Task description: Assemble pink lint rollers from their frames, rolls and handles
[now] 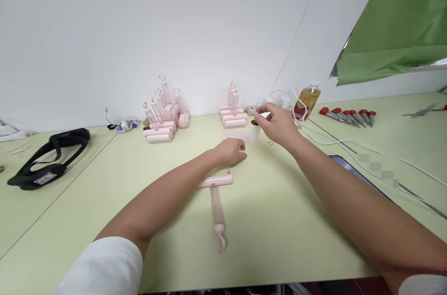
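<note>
A pink lint roller (217, 206) lies on the table, its clear handle and looped end toward me. Just beyond its head, my left hand (231, 150) is closed, with a bit of pale pink showing at its fingertips; what it grips is mostly hidden. A whitish roll (249, 134) with a dark open end rests behind that hand. My right hand (279, 123) is at the roll's right end, thumb near its rim, index finger curved and apart from the thumb. I see nothing held between them.
Pink lint rollers stand in a left group (159, 134) and a smaller middle group (234, 123). A drink bottle (307, 100), white cables (323, 142), red-capped tools (349, 116) and a dark tablet-like object (349, 169) are right. A black head strap (45, 174) lies left.
</note>
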`<state>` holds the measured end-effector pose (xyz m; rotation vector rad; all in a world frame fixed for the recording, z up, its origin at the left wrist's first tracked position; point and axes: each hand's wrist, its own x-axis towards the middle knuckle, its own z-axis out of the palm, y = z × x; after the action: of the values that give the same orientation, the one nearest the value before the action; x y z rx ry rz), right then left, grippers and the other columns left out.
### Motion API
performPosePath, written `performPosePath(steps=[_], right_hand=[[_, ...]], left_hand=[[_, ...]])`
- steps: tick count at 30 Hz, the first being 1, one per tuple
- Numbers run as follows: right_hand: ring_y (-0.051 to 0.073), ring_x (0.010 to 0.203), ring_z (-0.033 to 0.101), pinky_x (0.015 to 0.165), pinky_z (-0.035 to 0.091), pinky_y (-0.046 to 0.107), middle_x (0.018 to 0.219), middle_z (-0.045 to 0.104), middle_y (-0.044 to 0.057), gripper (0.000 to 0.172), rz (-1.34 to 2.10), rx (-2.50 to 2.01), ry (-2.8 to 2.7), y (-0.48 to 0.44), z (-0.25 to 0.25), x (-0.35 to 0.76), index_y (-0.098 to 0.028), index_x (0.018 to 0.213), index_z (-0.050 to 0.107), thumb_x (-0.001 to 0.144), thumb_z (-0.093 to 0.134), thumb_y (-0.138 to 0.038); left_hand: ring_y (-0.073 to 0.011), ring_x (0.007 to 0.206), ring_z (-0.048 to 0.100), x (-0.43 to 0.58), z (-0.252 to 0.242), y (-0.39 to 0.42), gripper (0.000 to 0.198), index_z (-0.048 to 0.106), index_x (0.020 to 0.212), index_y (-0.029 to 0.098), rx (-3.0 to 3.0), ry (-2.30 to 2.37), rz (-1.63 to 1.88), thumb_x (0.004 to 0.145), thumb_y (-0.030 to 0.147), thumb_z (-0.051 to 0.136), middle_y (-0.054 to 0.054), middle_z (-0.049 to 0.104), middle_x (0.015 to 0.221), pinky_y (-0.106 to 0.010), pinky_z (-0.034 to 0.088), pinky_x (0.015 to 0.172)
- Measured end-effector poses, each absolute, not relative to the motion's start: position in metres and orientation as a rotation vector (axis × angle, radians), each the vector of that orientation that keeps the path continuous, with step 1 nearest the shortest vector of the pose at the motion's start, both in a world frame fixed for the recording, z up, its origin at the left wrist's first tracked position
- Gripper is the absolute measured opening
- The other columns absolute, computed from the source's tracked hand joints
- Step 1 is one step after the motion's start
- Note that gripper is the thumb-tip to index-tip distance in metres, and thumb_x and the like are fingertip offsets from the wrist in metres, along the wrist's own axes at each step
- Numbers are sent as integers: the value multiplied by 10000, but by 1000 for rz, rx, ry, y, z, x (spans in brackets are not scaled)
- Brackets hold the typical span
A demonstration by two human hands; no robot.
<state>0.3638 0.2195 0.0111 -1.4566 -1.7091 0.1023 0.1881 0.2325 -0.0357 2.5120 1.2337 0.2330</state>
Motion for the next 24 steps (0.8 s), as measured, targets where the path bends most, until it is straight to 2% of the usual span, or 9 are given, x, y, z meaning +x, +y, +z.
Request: performPosePath(steps=[2,5,7,9,12,15,19,22,24], right_hand=[[174,616,546,616,395,304,729,633,32,222,144,-1364,-1714,207,18,357,-183,915,656,810,553,-350],[137,567,469,557,355,266,618,539,-12,183,304,-1273,-1817,186,23,344,-192,792,607,824,540,-359],[121,555,433,527,323,250,597,497,-23,241,490,-1262,-1960,172,19,334,-193,688,545,835,532,-383],[108,537,394,498,289,242,587,461,-30,332,735,-1265,-2167,157,9,325,-190,628,493,841,541,-438],[97,504,367,473,265,238,567,451,-33,401,1175,-1224,-2471,137,-12,312,-184,629,497,845,550,-517],[98,484,414,461,293,233,603,496,-26,384,1444,-1270,-2418,126,-31,304,-185,730,523,846,551,-550],[111,542,444,491,308,235,655,495,-25,302,1190,-1338,-2318,131,-41,305,-191,757,506,844,569,-473],[123,606,443,543,318,243,669,486,-26,247,1028,-1249,-2388,141,-42,311,-190,748,500,867,534,-403],[123,615,437,560,325,247,686,487,-29,236,1028,-1196,-2414,144,-42,314,-193,771,492,879,521,-401]], left_hand=[[-184,730,610,175,-26,225,207,654,940,180,2505,1218,284,849,316,527,-39,689,845,-268,419,618],[-164,596,528,143,-13,205,285,619,745,185,2494,1215,285,871,406,491,-24,627,689,-279,348,543],[-145,519,461,118,-11,188,362,584,672,200,2384,1192,117,803,537,568,2,579,609,-280,290,496],[-133,499,437,97,-15,172,396,560,658,202,2282,1139,-24,747,583,623,17,561,594,-277,261,477],[-127,525,428,81,-27,157,429,523,662,199,2214,1167,72,805,603,547,21,550,619,-264,274,489],[-115,527,408,81,-38,155,459,491,649,189,2070,1293,305,841,606,501,30,496,590,-252,287,496],[-91,496,440,86,-43,161,411,470,740,188,1596,1216,629,801,572,602,55,475,594,-216,323,469],[-90,492,518,83,-40,164,433,483,901,192,1335,952,643,746,527,709,52,546,662,-216,410,481],[-113,575,611,79,-38,165,474,497,1010,190,1252,812,586,725,450,771,28,599,742,-235,472,553]])
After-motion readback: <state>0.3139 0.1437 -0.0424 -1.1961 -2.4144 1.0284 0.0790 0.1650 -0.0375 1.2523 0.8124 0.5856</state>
